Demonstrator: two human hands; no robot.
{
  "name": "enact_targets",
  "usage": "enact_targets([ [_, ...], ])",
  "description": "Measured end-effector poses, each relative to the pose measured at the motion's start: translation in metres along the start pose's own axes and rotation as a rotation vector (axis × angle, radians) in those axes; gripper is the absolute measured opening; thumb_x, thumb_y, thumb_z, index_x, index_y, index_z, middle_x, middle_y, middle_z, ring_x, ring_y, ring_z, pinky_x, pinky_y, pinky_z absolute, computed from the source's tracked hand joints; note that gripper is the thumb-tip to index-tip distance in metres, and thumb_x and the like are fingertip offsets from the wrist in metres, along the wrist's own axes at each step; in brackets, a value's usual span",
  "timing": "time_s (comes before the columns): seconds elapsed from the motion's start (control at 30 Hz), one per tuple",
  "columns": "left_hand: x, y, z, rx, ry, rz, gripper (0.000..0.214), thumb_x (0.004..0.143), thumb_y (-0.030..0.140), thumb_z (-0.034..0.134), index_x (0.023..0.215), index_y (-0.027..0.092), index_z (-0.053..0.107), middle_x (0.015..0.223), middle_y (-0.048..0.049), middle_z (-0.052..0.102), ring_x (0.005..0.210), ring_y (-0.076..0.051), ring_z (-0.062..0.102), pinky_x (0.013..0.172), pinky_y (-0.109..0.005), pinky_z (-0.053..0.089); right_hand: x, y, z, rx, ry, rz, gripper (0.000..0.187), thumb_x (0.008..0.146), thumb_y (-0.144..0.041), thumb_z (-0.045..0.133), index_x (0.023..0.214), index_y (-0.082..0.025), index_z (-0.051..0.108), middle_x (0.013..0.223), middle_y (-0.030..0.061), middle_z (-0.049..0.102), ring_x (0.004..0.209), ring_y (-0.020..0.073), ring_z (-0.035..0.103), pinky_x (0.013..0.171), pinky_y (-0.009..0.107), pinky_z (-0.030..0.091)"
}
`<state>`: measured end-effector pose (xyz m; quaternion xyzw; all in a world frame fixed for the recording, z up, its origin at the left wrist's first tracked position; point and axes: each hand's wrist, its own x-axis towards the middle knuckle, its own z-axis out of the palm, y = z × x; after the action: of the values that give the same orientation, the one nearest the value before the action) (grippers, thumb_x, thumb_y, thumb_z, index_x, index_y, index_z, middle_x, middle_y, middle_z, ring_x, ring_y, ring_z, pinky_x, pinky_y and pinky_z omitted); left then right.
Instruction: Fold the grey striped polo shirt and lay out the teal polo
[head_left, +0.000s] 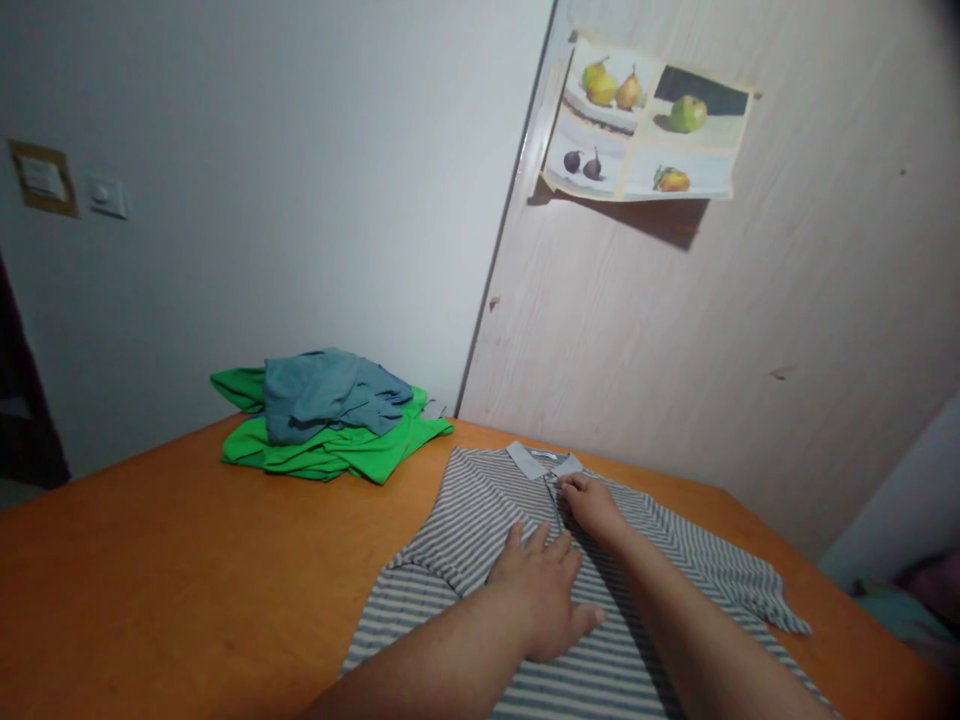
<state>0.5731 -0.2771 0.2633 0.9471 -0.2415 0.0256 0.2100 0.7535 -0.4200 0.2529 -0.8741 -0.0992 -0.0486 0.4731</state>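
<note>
A grey and white striped polo shirt lies spread out front side up, its plain grey collar at the far end and one short sleeve reaching out to the right. My left hand rests on the chest of the shirt with its fingers spread. Just below the collar, my right hand has its fingertips pinched together at the edge of the button placket. The lower part of the shirt runs out of view under my forearms.
The shirt lies on an orange table. Toward the back left sits a crumpled pile with a bright green cloth under a blue-grey garment. Behind the table stand a white wall and a pale wooden panel bearing a fruit poster.
</note>
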Motion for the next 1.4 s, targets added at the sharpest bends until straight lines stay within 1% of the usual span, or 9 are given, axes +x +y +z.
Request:
enact_targets([
  [0.17, 0.000, 0.000, -0.001, -0.012, -0.015, -0.002, 0.083, 0.093, 0.073, 0.021, 0.154, 0.020, 0.038, 0.163, -0.0106, 0.030, 0.153, -0.037, 0.012, 0.119, -0.064, 0.002, 0.021, -0.005, -0.003, -0.109, 0.025, -0.068, 0.013, 0.066, -0.015, 0.068, 0.074, -0.025, 0.072, 0.079, 0.0017, 0.071, 0.098, 0.0232, 0.065, 0.096, 0.036, 0.047],
  [0.37, -0.001, 0.002, -0.002, -0.030, -0.016, -0.005, 0.084, 0.093, 0.074, 0.020, 0.155, 0.020, 0.035, 0.163, -0.0118, 0.029, 0.153, -0.037, 0.012, 0.119, -0.065, 0.001, 0.043, -0.009, 0.003, -0.175, -0.076, -0.093, 0.023, 0.062, -0.008, 0.068, 0.076, -0.026, 0.073, 0.081, -0.0002, 0.073, 0.101, 0.0227, 0.064, 0.100, 0.035, 0.043],
  [0.47, -0.001, 0.002, -0.001, -0.034, -0.004, -0.005, 0.083, 0.093, 0.075, 0.020, 0.155, 0.023, 0.036, 0.163, -0.0109, 0.030, 0.153, -0.037, 0.012, 0.118, -0.065, 0.000, 0.051, -0.010, 0.003, -0.196, -0.125, -0.083, 0.022, 0.060, -0.005, 0.067, 0.070, -0.023, 0.071, 0.073, -0.0017, 0.070, 0.093, 0.0211, 0.064, 0.095, 0.032, 0.045],
  [0.6, -0.001, 0.003, -0.001, -0.048, -0.011, -0.007, 0.084, 0.092, 0.076, 0.020, 0.155, 0.023, 0.038, 0.163, -0.0119, 0.029, 0.152, -0.038, 0.012, 0.118, -0.066, 0.001, 0.057, -0.008, 0.000, -0.201, -0.201, -0.048, 0.018, 0.059, -0.005, 0.066, 0.069, -0.020, 0.067, 0.058, -0.0050, 0.061, 0.070, 0.0149, 0.059, 0.075, 0.026, 0.048],
  [0.73, -0.002, 0.003, -0.001, -0.041, -0.008, -0.015, 0.077, 0.094, 0.071, 0.022, 0.154, 0.025, 0.037, 0.163, -0.0101, 0.029, 0.153, -0.036, 0.012, 0.118, -0.066, 0.001, 0.056, -0.005, -0.002, -0.172, -0.294, -0.007, 0.017, 0.061, -0.009, 0.067, 0.075, -0.019, 0.065, 0.050, -0.0082, 0.055, 0.050, 0.0094, 0.047, 0.055, 0.020, 0.042],
  [0.83, -0.001, 0.003, 0.000, -0.034, -0.003, -0.010, 0.075, 0.095, 0.068, 0.022, 0.154, 0.025, 0.037, 0.164, -0.0104, 0.028, 0.153, -0.036, 0.012, 0.118, -0.066, 0.000, 0.056, -0.005, -0.002, -0.155, -0.321, -0.009, 0.019, 0.060, -0.009, 0.068, 0.074, -0.019, 0.062, 0.048, -0.0092, 0.054, 0.047, 0.0082, 0.043, 0.050, 0.019, 0.039],
  [1.1, -0.001, 0.003, -0.001, -0.037, -0.006, -0.009, 0.075, 0.095, 0.068, 0.025, 0.155, 0.023, 0.038, 0.164, -0.0107, 0.027, 0.152, -0.037, 0.013, 0.118, -0.066, 0.000, 0.063, -0.004, -0.001, -0.167, -0.210, -0.116, 0.020, 0.057, -0.001, 0.064, 0.061, -0.019, 0.058, 0.057, -0.0075, 0.055, 0.066, 0.0116, 0.047, 0.067, 0.021, 0.041],
  [1.27, -0.001, 0.004, -0.001, -0.039, -0.021, -0.026, 0.075, 0.095, 0.067, 0.026, 0.155, 0.023, 0.037, 0.164, -0.0101, 0.026, 0.153, -0.036, 0.011, 0.119, -0.066, 0.000, 0.056, -0.002, 0.003, -0.179, -0.115, -0.135, 0.018, 0.062, -0.006, 0.066, 0.072, -0.021, 0.063, 0.064, -0.0058, 0.059, 0.072, 0.0142, 0.052, 0.075, 0.024, 0.041],
  [1.4, -0.002, 0.004, -0.002, -0.052, -0.021, -0.027, 0.078, 0.095, 0.070, 0.024, 0.155, 0.023, 0.036, 0.164, -0.0100, 0.025, 0.153, -0.036, 0.010, 0.119, -0.065, -0.001, 0.049, -0.003, 0.002, -0.197, -0.055, -0.145, 0.024, 0.065, -0.009, 0.067, 0.085, -0.023, 0.066, 0.064, -0.0058, 0.060, 0.068, 0.0148, 0.052, 0.074, 0.025, 0.040],
])
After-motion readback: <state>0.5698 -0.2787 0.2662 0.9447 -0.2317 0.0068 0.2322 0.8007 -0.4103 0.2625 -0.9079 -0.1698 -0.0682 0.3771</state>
